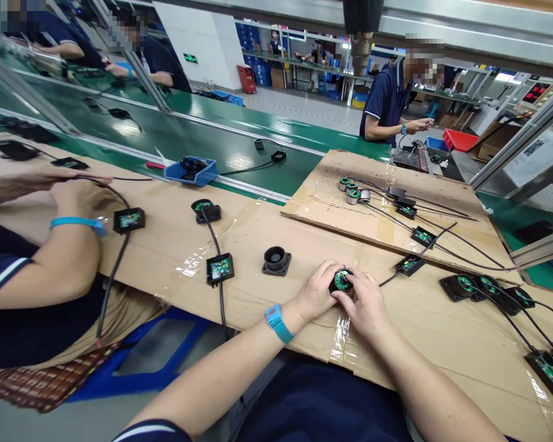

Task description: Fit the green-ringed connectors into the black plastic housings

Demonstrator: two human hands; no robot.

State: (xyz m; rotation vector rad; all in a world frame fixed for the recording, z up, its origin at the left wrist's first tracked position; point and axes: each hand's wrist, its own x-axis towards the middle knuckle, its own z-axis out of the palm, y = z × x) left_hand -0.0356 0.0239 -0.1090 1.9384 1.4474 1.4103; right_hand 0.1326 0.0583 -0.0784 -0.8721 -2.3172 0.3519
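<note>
Between both hands sits a round black housing with a green circuit board (342, 280) inside. My left hand (320, 287) wraps round its left side, a blue band on that wrist. On the right side, my right hand (365, 302) has its fingers bent over the housing's top and edge. A black cable runs from behind my right hand to a small black box with a green board (410, 264). To the left of my hands, a black housing with a square flange (276, 261) stands alone on the cardboard (258, 307).
Right of me lie several flanged housings (488, 287) cabled to open board boxes (550, 371). A raised cardboard sheet (322, 196) holds metal motor parts (352, 195). A co-worker's hand (80, 195) works at left, near a blue tray (191, 172). Overhead hangs a tool (362, 49).
</note>
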